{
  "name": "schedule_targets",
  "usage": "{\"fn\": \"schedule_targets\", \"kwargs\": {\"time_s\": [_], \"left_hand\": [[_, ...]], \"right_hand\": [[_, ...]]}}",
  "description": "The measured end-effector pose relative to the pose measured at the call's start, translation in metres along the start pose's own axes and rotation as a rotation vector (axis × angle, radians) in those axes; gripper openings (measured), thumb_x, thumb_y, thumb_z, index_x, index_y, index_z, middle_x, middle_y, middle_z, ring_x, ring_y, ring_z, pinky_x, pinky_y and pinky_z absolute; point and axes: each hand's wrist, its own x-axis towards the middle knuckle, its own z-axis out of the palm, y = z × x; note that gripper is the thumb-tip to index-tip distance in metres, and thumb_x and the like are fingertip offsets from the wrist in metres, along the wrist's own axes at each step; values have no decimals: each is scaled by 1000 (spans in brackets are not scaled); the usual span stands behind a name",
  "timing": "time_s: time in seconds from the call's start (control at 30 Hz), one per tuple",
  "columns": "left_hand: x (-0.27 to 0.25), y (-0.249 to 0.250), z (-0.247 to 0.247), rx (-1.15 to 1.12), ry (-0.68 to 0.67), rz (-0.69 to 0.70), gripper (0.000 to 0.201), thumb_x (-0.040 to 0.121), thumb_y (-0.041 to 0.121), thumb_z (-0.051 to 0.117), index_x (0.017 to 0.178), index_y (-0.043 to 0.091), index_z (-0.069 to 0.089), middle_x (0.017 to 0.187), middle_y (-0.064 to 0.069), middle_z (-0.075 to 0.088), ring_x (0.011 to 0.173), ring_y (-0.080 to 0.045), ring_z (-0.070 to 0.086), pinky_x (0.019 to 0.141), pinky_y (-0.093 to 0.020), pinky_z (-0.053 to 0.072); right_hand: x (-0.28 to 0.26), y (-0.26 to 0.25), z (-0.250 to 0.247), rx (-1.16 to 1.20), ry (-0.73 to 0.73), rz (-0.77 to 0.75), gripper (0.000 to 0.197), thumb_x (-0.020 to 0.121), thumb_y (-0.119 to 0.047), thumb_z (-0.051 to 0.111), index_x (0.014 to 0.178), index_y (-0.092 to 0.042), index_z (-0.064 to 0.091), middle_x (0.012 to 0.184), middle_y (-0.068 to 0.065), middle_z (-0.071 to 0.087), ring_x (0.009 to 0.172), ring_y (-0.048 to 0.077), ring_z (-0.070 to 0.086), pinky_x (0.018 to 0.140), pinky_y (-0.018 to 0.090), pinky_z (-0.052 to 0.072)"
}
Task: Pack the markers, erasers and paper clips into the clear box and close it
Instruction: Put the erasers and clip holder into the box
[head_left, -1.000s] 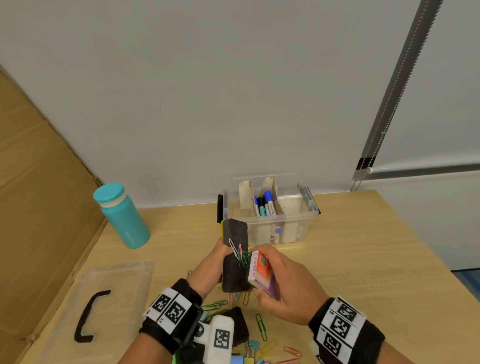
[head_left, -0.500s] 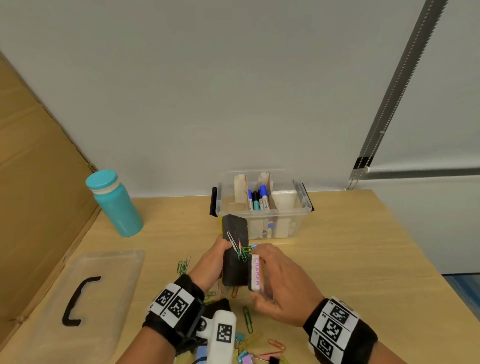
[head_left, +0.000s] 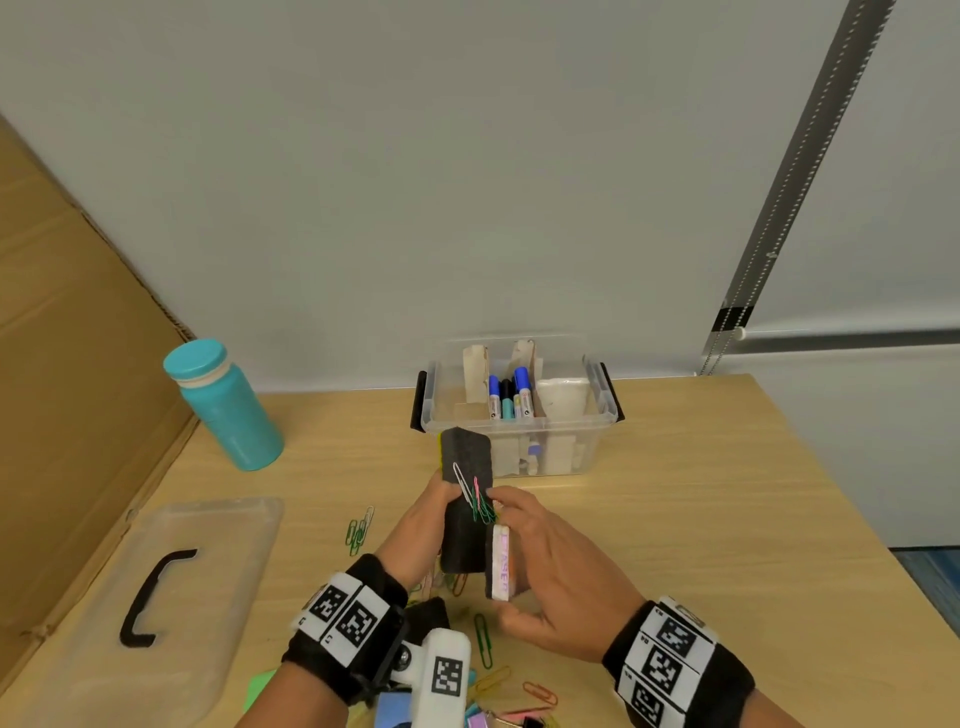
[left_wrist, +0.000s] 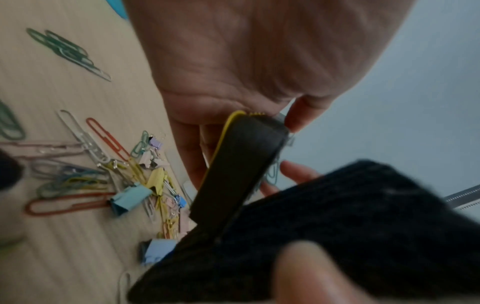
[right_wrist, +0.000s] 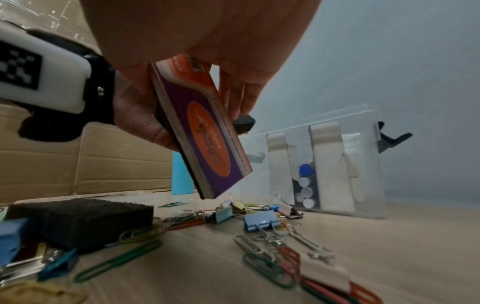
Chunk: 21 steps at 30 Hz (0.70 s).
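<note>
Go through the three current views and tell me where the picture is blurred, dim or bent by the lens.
Head view: evenly lit and sharp; the window rail leans from wide-angle distortion. Left wrist view: dim, the left hand and black eraser soft and out of focus, the paper clips smeared. Right wrist view: the purple eraser is fairly sharp; the clear box is hazy, the foreground clips blurred.

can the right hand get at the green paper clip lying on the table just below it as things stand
Probably not yet: the right hand already grips the purple eraser. Nothing covers the green paper clip, but the fingers are occupied.
</note>
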Motion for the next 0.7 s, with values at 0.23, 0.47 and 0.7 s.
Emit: {"fn": "schedule_targets", "kwargs": {"time_s": [0.23,0.47,0.7], "left_hand": [[5,10,1,-24,29,-13,25,99,24,32,94,20,57,90,-4,65,83,-15,61,72,-28,49],[3,9,8,65,-68,-5,25,100,23,30,105,23,55,100,-2,65,88,-9,61,69,-20,48],[4,12,11,55,-95,29,24,100,21,28,107,26,50,97,-1,63,84,-8,61,62,-16,50]], "right_hand": [[-10,8,0,-55,-38,37,55,84,-47,49,128,-20,29,111,-1,57,95,9,53,91,21,44],[-9,16,-16,-48,37,38,75,80,-45,55,140,-13,25,136,0,48,114,6,50,100,19,37],[-8,11,-9,-75,-19,14,64,79,-42,52,132,-15,28,138,7,47,119,15,51,104,24,38]]}}
